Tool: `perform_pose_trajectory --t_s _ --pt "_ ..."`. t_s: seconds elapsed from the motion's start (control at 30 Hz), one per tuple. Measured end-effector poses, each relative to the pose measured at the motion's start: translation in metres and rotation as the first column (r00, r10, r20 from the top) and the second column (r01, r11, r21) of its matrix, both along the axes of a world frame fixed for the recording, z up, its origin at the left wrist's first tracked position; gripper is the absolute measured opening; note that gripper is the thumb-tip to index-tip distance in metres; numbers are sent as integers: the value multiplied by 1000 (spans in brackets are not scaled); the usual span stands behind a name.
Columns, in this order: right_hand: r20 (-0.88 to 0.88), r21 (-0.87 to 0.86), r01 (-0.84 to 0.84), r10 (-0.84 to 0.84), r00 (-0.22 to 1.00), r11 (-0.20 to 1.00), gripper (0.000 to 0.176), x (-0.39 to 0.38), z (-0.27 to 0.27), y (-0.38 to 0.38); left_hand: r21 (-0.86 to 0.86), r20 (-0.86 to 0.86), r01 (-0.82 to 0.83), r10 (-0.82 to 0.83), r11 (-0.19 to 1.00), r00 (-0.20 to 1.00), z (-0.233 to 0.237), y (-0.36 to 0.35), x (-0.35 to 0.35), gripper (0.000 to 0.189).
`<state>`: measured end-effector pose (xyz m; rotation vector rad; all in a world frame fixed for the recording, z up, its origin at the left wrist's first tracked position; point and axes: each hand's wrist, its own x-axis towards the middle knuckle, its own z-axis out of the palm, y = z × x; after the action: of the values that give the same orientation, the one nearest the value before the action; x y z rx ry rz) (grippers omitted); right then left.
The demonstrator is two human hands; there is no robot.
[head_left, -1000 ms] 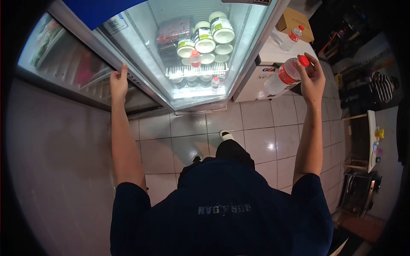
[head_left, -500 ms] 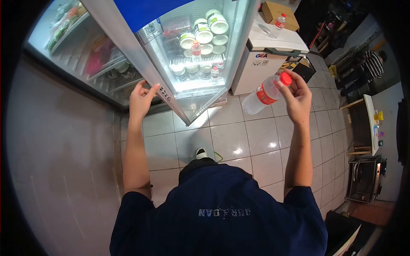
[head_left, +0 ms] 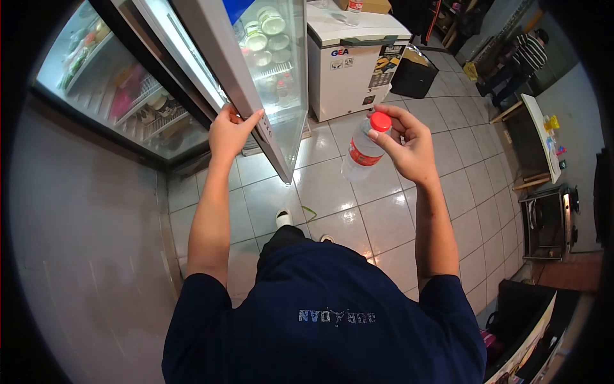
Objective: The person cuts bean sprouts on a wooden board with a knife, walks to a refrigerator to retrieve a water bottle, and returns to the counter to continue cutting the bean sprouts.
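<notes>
My left hand [head_left: 231,136] is closed around the edge of a glass fridge door [head_left: 248,96], with the thumb on the front of its grey frame. The door stands partly open, and a lit gap shows to the left of its frame. Through the glass, several white tubs [head_left: 271,22] with green labels are visible on the shelves. Held up by its neck in my right hand [head_left: 409,142] is a clear plastic bottle [head_left: 363,153] with a red cap and red label. It tilts, base down and to the left, above the tiled floor.
A white chest freezer [head_left: 348,70] carries another red-labelled bottle [head_left: 354,14]. Further left is a second lit fridge [head_left: 137,102] with food inside. A black box [head_left: 414,78] sits beyond the freezer. At right are a person in a striped top [head_left: 529,54], a table [head_left: 543,137] and an oven [head_left: 542,221].
The view has swung right and the freezer shows more fully. My left hand has wrapped further round the door edge, where a lit gap now appears. The bottle is more upright and nearer the left hand.
</notes>
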<state>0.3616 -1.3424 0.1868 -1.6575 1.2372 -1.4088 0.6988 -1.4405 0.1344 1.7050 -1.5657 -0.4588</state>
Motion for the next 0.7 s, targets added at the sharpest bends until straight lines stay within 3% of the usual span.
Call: perform_pose_trajectory --t_s 0.2,0.27,0.33,0.5,0.6,0.7 --pt "-17 18 3 -3 1000 1000 45 4 11 34 -7 74 107 -107 994 992 1 3 -21 68" --pt "-37 8 4 -4 999 1000 46 15 15 40 81 99 144 -152 986 983 5 4 -19 68" --pt "-54 1 -1 1 999 1000 46 28 16 42 80 60 149 -154 986 986 15 17 -9 59" --pt "-71 -6 -62 61 996 998 47 84 9 31 85 -103 147 -138 985 985 13 36 68 45" --pt "-72 9 -41 42 997 999 45 126 -13 19 68 -115 119 -110 991 987 1 51 133 38" --pt "-20 51 -23 25 1000 998 43 172 -44 -2 78 -232 103 -82 992 969 -17 59 198 30"
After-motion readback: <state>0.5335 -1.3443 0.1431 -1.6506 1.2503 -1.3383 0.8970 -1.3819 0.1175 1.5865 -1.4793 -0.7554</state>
